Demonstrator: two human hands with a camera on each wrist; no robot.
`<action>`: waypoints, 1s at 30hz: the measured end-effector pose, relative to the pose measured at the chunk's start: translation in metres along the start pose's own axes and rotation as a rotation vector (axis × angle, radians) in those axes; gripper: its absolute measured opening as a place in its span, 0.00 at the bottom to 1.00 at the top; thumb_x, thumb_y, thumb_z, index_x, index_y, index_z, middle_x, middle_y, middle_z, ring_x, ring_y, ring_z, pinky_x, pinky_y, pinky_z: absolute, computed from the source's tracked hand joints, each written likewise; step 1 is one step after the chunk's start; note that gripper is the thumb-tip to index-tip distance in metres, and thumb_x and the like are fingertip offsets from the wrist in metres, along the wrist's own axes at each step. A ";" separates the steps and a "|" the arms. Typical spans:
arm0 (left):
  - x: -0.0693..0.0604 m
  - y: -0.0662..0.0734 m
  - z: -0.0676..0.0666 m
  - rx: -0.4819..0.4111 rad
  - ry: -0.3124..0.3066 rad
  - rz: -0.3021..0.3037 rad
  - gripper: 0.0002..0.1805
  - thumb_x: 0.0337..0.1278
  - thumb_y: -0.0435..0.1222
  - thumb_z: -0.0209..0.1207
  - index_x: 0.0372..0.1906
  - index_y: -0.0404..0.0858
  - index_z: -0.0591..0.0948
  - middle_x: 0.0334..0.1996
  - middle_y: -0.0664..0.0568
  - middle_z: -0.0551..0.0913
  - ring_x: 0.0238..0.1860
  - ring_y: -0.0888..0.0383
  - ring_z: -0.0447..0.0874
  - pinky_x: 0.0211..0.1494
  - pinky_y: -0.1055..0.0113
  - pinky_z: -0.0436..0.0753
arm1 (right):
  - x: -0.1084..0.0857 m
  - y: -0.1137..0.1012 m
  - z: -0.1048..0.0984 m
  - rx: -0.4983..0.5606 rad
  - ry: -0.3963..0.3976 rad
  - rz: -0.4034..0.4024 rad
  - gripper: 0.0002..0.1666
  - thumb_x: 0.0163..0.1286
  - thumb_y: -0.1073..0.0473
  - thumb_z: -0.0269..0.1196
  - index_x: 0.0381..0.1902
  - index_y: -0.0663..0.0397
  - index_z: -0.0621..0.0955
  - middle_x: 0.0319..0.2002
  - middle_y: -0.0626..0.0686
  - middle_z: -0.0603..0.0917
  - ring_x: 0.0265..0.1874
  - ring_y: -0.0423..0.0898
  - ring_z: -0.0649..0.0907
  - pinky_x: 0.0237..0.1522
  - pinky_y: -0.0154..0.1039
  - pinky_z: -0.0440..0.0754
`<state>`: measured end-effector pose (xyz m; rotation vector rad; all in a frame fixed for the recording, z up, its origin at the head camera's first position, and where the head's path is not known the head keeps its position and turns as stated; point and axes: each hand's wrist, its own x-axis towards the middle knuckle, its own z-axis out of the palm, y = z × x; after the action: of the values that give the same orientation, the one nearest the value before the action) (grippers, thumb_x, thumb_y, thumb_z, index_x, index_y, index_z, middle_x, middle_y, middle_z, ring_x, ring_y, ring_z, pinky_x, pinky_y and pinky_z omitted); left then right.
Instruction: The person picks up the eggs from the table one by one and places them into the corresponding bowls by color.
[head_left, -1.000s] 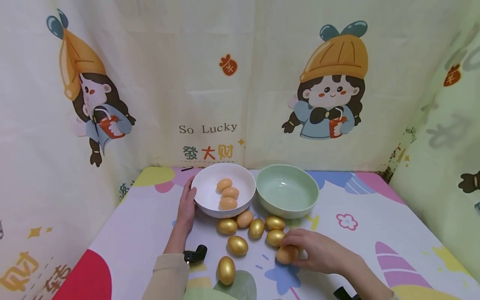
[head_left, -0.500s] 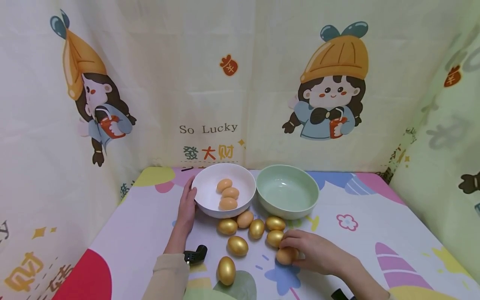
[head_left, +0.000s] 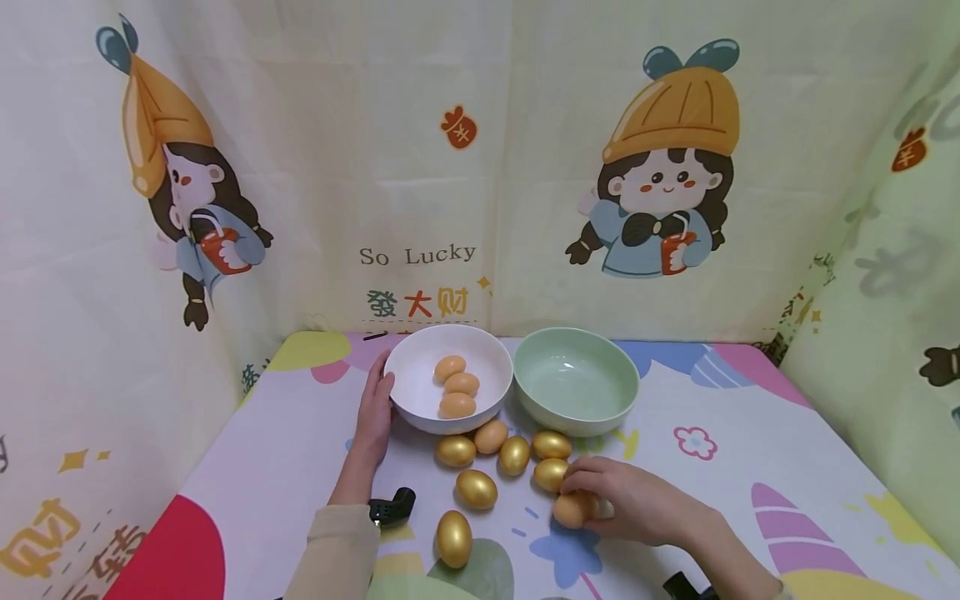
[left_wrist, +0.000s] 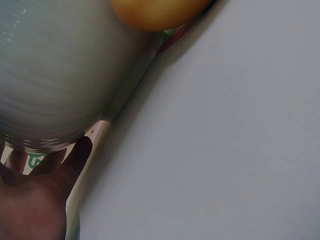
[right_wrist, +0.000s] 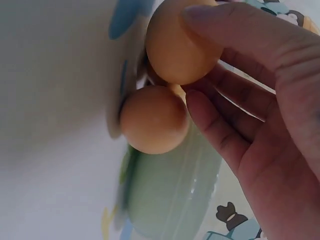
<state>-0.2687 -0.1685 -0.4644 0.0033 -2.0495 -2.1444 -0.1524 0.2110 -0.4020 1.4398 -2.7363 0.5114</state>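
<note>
In the head view my left hand rests against the left outer wall of a white bowl, thumb near the rim. The left wrist view shows its fingers extended along that wall. Three brown eggs lie in the bowl. My right hand pinches another brown egg between thumb and fingers, low over the front of the table. Just behind it lies a gold egg, close to the fingertips. The right wrist view shows the held egg with the thumb across it.
A pale green bowl stands right of the white one. In front of the bowls lie several gold eggs and one brown egg. A patterned cloth covers the table; a printed curtain hangs behind.
The view has shifted very slightly. Both hands, the eggs and the bowls keep their places; the right hand stays on the brown egg.
</note>
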 end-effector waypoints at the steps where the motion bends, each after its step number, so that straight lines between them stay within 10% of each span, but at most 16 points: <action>1: 0.000 0.000 0.000 0.001 0.001 0.001 0.30 0.79 0.52 0.40 0.80 0.56 0.55 0.78 0.61 0.55 0.75 0.54 0.57 0.74 0.49 0.62 | 0.000 0.000 -0.001 0.017 0.000 0.002 0.22 0.58 0.60 0.76 0.50 0.45 0.83 0.51 0.42 0.79 0.47 0.38 0.78 0.49 0.37 0.82; 21: -0.009 0.020 0.002 0.009 -0.016 -0.026 0.30 0.81 0.45 0.37 0.82 0.50 0.52 0.80 0.54 0.52 0.77 0.49 0.53 0.75 0.48 0.60 | 0.034 0.011 -0.034 0.203 0.047 0.095 0.22 0.63 0.62 0.72 0.54 0.45 0.82 0.50 0.39 0.81 0.47 0.39 0.79 0.52 0.43 0.82; 30: -0.001 0.003 0.000 -0.005 0.000 -0.010 0.29 0.80 0.50 0.38 0.80 0.58 0.55 0.79 0.60 0.54 0.76 0.54 0.55 0.75 0.50 0.60 | 0.067 0.019 -0.050 0.227 0.098 -0.009 0.21 0.63 0.64 0.72 0.54 0.53 0.82 0.50 0.44 0.83 0.47 0.41 0.82 0.52 0.43 0.83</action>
<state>-0.2677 -0.1685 -0.4616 0.0131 -2.0486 -2.1557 -0.2138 0.1817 -0.3491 1.4250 -2.6651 0.8926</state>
